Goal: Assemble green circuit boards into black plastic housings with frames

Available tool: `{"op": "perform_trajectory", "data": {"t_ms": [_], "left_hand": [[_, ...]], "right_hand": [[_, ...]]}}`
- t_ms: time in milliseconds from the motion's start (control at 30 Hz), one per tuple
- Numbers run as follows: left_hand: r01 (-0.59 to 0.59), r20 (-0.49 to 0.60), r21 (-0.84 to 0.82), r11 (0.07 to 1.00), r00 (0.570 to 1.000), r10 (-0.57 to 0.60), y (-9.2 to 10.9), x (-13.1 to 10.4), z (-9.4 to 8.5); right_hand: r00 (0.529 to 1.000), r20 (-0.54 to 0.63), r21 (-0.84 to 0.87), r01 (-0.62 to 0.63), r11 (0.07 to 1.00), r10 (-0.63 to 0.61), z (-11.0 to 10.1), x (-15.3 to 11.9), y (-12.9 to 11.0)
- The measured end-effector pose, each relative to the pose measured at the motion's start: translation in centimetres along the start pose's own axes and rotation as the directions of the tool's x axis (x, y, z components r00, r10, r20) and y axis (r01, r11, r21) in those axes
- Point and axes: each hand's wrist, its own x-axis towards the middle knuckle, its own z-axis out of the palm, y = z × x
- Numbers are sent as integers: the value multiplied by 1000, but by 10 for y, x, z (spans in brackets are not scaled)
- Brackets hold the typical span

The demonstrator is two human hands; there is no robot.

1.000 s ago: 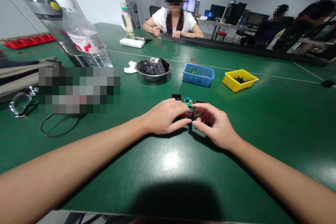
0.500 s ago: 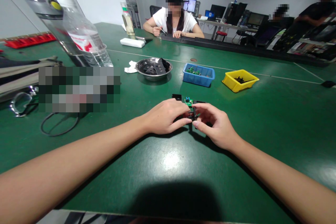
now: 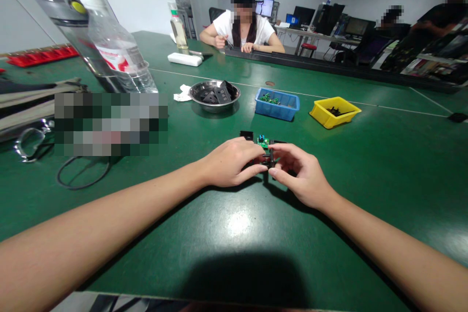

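Black plastic part [image 3: 271, 157] is btwn the hands, just above the table [image 3: 234, 273]. R hand [image 3: 302, 173] pinches it, thumb vs fingers; L hand [image 3: 236, 162] curls in opposite, tips partly hidden so can't tell if gripping, prob. steadying. Green PCB [image 3: 262, 143] just beyond. Blue bin [image 3: 277, 111] w/ PCBs, yellow bin [image 3: 323, 116] further out, prob. for easy reach.

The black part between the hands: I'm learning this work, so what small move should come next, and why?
Perhaps ease the black part gently toward the left hand: the right hand has it between thumb and forefinger, with left fingers opposite.
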Motion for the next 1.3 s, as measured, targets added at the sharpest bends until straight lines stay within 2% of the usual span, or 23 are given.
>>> {"op": "perform_trajectory", "data": {"t_ms": [567,1300], "left_hand": [[13,-8,-11,1000,1000,-13,1,0,-1],[16,-5,-39,999,1000,-16,1,1,-3]], "right_hand": [[999,-36,6,21,1000,-21,1,-1,1],[1000,-22,-17,14,1000,-14,0,-1,-1]]}}
